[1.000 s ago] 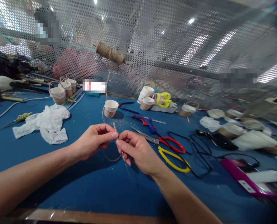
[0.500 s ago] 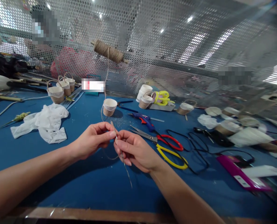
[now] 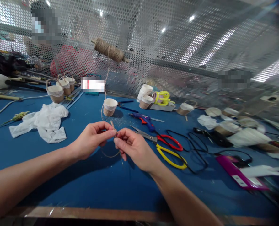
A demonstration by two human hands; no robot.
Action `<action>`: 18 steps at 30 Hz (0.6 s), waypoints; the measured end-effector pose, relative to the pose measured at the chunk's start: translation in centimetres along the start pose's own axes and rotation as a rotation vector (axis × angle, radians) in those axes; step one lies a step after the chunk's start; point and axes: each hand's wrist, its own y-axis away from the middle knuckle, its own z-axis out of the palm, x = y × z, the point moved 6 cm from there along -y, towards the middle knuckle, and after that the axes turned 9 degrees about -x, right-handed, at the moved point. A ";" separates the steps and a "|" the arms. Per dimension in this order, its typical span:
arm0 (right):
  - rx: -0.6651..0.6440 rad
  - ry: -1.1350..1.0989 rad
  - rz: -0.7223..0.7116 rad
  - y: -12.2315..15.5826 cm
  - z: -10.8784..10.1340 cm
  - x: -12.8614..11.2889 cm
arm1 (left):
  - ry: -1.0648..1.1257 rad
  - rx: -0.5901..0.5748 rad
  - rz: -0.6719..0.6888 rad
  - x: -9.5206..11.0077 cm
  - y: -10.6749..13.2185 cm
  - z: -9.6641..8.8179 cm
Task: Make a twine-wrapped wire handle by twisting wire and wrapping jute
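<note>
Over the middle of the blue table, my left hand [image 3: 92, 139] pinches a thin wire whose upper end is wrapped in jute twine [image 3: 112, 124]. My right hand [image 3: 136, 146] is closed at the fingertips just beside it, on the same twine-wrapped wire. The lower part of the wire hangs blurred below my right fingers. A loose strand of jute twine [image 3: 108, 69] runs down from a spool [image 3: 109, 50] on the mesh panel to my hands and loops beneath them. Behind my hands stands a small white-lined cup [image 3: 110, 107].
Scissors [image 3: 169, 145] with red and yellow handles and a blue glue gun [image 3: 144, 121] lie right of my hands. A white cloth [image 3: 47, 121] lies left, near several handled small buckets [image 3: 55, 94]. At far right are a purple power strip [image 3: 231, 171] and black cables.
My right hand has shifted slightly up and left, and its fingers have turned about the wire. The wire's hanging end is now blurred. The view has shifted slightly.
</note>
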 end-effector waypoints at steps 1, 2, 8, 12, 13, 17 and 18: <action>-0.080 -0.113 0.025 -0.1 0.3 0.3 | 0.045 -0.051 -0.004 -0.1 -0.1 0.2; -0.146 -0.209 0.042 -0.1 0.6 0.5 | 0.083 -0.099 -0.009 -0.2 -0.1 0.3; -0.054 -0.110 0.010 -0.1 0.0 0.6 | 0.087 -0.056 -0.050 -0.7 -0.3 -0.1; 0.156 0.317 -0.087 0.2 -0.6 -0.4 | -0.014 0.064 -0.077 -1.0 -0.2 -0.7; 0.186 0.394 -0.116 0.3 -0.6 -0.7 | -0.035 0.077 -0.076 -1.0 -0.2 -0.7; 0.102 0.270 -0.071 0.0 -0.5 -0.3 | -0.003 0.044 -0.053 -0.8 -0.2 -0.6; 0.033 0.145 -0.035 -0.1 -0.3 0.1 | 0.032 0.011 -0.050 -0.8 -0.3 -0.4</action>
